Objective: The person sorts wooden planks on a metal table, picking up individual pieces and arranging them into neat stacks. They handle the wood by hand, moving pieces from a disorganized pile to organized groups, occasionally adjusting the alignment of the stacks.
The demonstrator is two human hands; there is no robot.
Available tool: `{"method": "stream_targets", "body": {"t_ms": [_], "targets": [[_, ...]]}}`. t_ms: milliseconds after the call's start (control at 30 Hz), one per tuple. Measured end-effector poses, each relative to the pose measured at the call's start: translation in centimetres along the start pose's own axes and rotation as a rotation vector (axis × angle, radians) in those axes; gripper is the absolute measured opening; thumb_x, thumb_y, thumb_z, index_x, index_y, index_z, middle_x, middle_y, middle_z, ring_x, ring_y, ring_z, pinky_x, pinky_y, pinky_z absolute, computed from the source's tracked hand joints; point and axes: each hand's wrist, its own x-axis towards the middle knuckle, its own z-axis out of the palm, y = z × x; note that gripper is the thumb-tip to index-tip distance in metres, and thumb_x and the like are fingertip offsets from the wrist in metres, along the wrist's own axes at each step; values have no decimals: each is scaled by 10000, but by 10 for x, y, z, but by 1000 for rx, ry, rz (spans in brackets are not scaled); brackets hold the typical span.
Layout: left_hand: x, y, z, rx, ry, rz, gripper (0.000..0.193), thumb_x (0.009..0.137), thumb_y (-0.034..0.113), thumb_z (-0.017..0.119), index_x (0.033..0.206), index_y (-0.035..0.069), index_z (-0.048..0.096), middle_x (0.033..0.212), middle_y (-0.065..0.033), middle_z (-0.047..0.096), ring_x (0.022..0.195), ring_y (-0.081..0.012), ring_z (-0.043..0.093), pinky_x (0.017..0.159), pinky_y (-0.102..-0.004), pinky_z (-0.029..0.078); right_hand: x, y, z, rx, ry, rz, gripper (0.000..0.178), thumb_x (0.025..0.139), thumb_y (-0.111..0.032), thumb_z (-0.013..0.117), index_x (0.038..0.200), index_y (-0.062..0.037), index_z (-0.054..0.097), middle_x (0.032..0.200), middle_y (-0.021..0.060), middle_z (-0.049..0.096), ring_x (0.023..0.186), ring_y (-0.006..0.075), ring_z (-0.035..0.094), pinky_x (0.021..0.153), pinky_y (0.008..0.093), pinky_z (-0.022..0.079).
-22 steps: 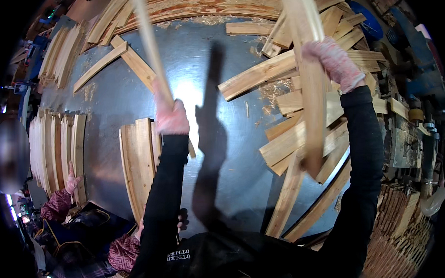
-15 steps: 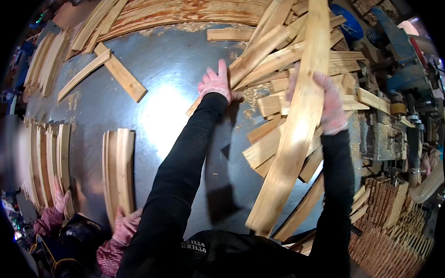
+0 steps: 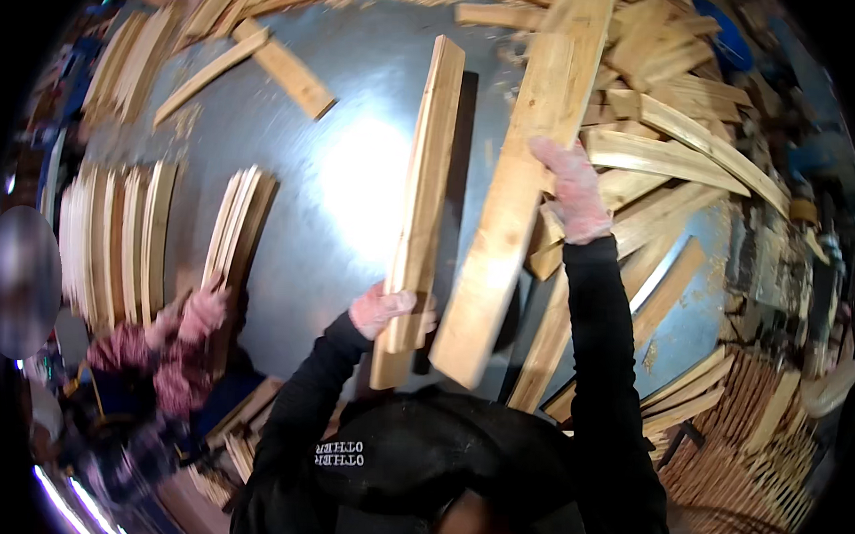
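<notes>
My left hand [image 3: 381,308], in a pinkish work glove, is closed around the near part of narrow wooden boards [image 3: 433,164], at least two laid together. They point away from me, close above the metal tabletop [image 3: 353,236]. In my gloved right hand [image 3: 581,192] is a long, wider wooden board [image 3: 499,237], gripped by its right edge and held at a slant. Its near end comes close to my body and its far end reaches over the heap of loose boards [image 3: 661,59]. Most of the right-hand fingers are hidden beneath the board.
At the left, a co-worker's gloved hands [image 3: 200,311] are at a small upright bundle of boards [image 3: 236,213]. Beyond it stands a larger row of boards [image 3: 118,237]. Two crossed boards [image 3: 288,69] lie farther back. Stacked wood strips [image 3: 750,457] sit at the lower right.
My left hand has come back toward me from the heap and now holds narrow boards. The long board in my right hand has shifted left. The co-worker's hands have moved together.
</notes>
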Motion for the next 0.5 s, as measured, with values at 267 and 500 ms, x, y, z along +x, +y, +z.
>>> {"method": "stream_targets", "body": {"t_ms": [267,500], "targets": [[-7,-112,12,-223,210,214,490,806,269,755,1200,23,599,913,-84,662,798,-184,637,804,-307,529,-79,81,142,-487,74,208,558,934,-421,622,1284,-14,467,1019,160,648,926,263,624,835,366,485],[-26,-96,-10,-13,428,355,691,858,441,732,1312,-13,474,1035,-108,639,902,-204,604,838,-333,509,-226,100,116,-263,-335,457,720,891,-158,680,1488,-52,291,1331,93,511,1158,178,519,994,334,435]]}}
